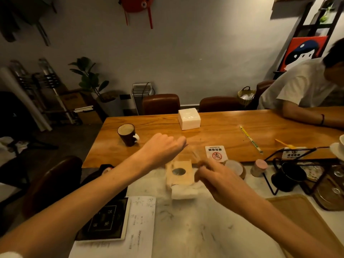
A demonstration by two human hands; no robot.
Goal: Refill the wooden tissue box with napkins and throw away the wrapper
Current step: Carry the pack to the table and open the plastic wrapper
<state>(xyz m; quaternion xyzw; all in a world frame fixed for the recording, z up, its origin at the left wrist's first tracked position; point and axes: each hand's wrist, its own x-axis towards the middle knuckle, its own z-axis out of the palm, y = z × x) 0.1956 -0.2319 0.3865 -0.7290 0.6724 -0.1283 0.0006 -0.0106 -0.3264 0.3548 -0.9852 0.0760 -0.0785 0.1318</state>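
The wooden tissue box, with a round hole in its face, stands on the pale marble counter. A stack of white napkins sticks out at its near side. Above and behind the box, my left hand has its fingers curled. My right hand is just right of the box with its fingertips pinched together. A faint, blurred clear wrapper stretches between the two hands' fingertips. A second white napkin pack sits far back on the wooden table.
On the wooden table are a dark coffee mug, a no-smoking card and a wrapped straw. A black notebook and a paper sheet lie on the counter at left. A black wire stand and jars stand at right. A seated person leans on the table.
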